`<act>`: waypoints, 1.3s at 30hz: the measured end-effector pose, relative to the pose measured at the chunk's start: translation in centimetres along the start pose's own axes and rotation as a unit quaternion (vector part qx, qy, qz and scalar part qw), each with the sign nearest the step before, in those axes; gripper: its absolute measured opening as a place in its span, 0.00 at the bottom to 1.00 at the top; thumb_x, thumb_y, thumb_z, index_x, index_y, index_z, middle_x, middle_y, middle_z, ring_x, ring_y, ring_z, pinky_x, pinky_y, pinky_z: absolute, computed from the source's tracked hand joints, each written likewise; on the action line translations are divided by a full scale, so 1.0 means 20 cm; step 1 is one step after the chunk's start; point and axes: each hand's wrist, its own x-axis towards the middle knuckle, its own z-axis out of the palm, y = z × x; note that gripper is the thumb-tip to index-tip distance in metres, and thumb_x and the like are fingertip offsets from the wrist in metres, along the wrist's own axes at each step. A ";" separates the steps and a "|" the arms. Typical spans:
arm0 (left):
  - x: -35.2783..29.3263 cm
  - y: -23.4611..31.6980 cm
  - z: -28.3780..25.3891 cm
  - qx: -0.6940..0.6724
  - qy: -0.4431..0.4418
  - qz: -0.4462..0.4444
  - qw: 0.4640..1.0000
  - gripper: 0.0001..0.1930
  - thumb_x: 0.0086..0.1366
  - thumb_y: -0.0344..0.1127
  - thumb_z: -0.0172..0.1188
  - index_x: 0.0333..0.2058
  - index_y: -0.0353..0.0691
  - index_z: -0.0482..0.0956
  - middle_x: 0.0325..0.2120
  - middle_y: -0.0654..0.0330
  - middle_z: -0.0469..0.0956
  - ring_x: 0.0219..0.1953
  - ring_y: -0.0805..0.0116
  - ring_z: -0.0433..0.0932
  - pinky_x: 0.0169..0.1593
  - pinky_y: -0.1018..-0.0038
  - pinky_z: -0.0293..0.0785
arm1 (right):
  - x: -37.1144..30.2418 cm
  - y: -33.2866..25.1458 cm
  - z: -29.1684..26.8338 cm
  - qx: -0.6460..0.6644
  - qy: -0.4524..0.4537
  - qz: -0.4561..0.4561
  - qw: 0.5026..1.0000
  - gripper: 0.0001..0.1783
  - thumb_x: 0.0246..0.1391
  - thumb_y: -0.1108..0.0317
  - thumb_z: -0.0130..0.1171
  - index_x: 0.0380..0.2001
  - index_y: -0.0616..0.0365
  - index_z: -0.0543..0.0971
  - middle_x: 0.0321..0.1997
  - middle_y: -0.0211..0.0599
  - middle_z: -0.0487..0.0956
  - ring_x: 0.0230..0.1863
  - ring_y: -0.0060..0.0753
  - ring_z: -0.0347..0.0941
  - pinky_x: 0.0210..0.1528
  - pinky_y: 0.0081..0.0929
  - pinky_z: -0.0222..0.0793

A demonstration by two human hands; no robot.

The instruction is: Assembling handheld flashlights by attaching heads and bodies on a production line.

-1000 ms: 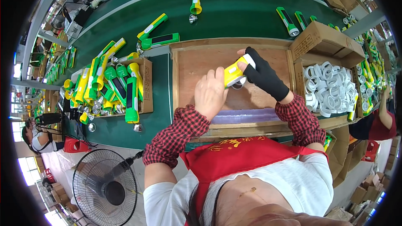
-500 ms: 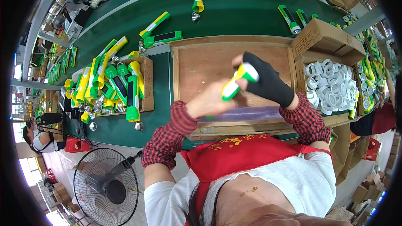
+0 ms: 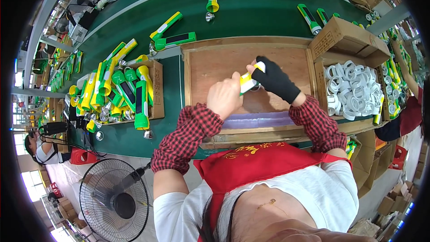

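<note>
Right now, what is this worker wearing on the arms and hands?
Both forearms are covered by red-and-black checked sleeves with gathered cuffs at the wrists. The left hand is bare. The right hand wears a black fabric glove that leaves the fingertips uncovered. Above the checked sleeves, the upper arms show white sleeves.

- I'm at a station on a factory assembly line: a long green conveyor belt (image 3: pixel 251 4) runs past my wooden work tray (image 3: pixel 215 62).
- Left of the tray, a cardboard box (image 3: pixel 154 94) is heaped with green and yellow flashlights.
- Right of it, a carton of white rings (image 3: pixel 354 89).
- Other workers sit along the belt.
</note>
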 end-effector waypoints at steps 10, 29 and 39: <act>0.00 -0.04 -0.04 -0.192 -0.035 0.035 0.980 0.13 0.55 0.32 0.60 0.36 0.32 0.70 0.23 0.45 0.79 0.25 0.51 0.81 0.29 0.60 0.77 | 0.00 -0.04 -0.05 0.070 -0.027 -0.048 0.996 0.24 0.68 0.50 0.37 0.38 0.58 0.74 0.28 0.34 0.74 0.33 0.26 0.72 0.39 0.26 0.67; -0.12 -0.01 -0.05 -0.273 -0.031 0.014 0.961 0.22 0.48 0.35 0.66 0.40 0.35 0.69 0.32 0.48 0.77 0.27 0.48 0.78 0.33 0.61 0.76 | -0.10 -0.18 -0.04 -0.060 0.034 -0.193 0.979 0.16 0.50 0.67 0.64 0.40 0.59 0.73 0.35 0.35 0.76 0.36 0.28 0.76 0.38 0.24 0.71; -0.05 -0.08 -0.09 -0.388 -0.156 0.064 0.906 0.19 0.50 0.34 0.65 0.39 0.33 0.69 0.27 0.52 0.77 0.21 0.62 0.78 0.26 0.69 0.76 | -0.09 -0.20 -0.07 -0.054 -0.005 -0.130 0.990 0.17 0.54 0.57 0.61 0.40 0.55 0.72 0.35 0.40 0.78 0.34 0.39 0.79 0.35 0.31 0.73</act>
